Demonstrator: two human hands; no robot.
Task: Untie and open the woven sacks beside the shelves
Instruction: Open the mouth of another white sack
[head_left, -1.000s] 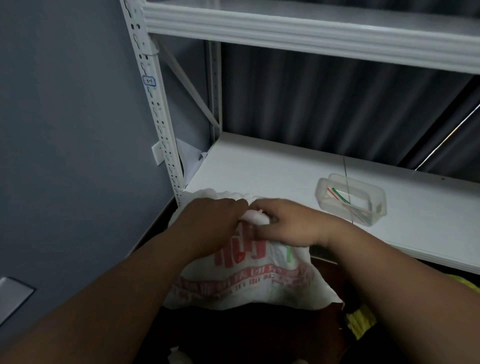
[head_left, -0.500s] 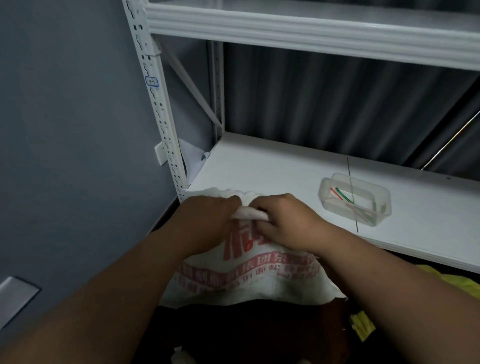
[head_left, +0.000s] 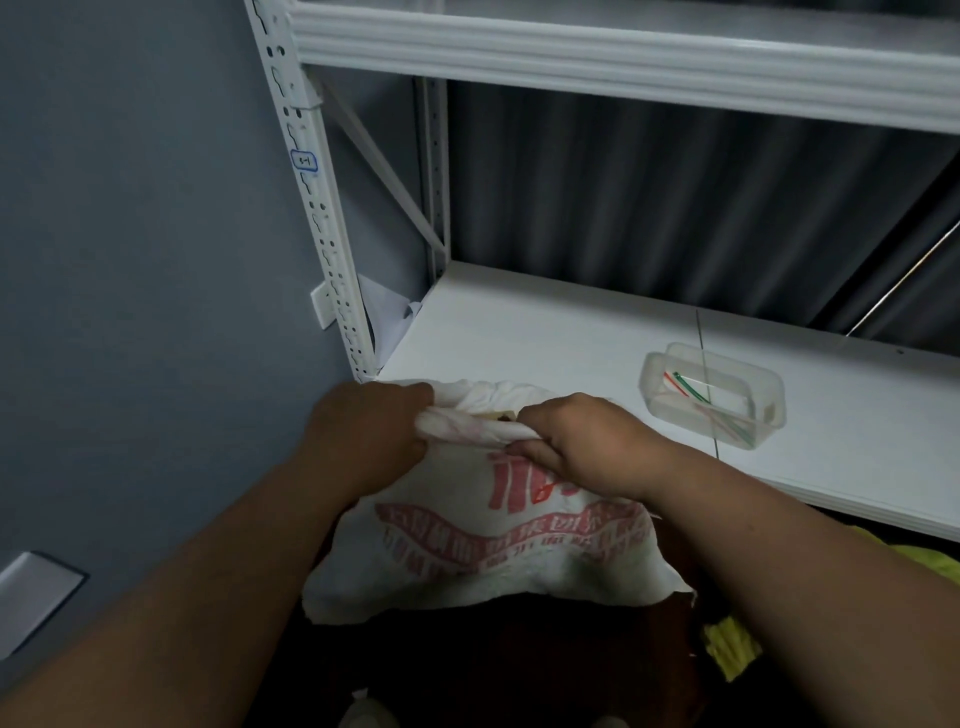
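Head view: my left hand (head_left: 363, 431) and right hand (head_left: 582, 447) both grip the sack's (head_left: 483, 540) bunched neck, which lies left to right at the shelf (head_left: 545, 332) edge. Since before, my hands moved apart, stretching it wider.

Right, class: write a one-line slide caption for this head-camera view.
Both hands, left and right, grip the bunched mouth of a white woven sack printed in red, beside a white shelf.

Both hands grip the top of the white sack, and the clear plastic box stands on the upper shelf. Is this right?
Not quite. In the head view both hands, left and right, grip the sack top, but the clear box stands on the lower shelf.
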